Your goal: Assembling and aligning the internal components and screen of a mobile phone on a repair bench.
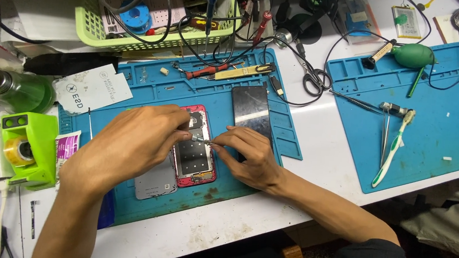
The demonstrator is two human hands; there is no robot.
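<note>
My left hand and right hand are close together over the opened red phone, which lies on the blue mat. Both pinch a small grey part between the fingertips, just above the phone's upper half. The part is tiny, so I think it can slip and drop inside the frame. The dark screen panel lies just beside my right hand; a careless wrist can push it. The grey back cover touches the phone's left side.
</note>
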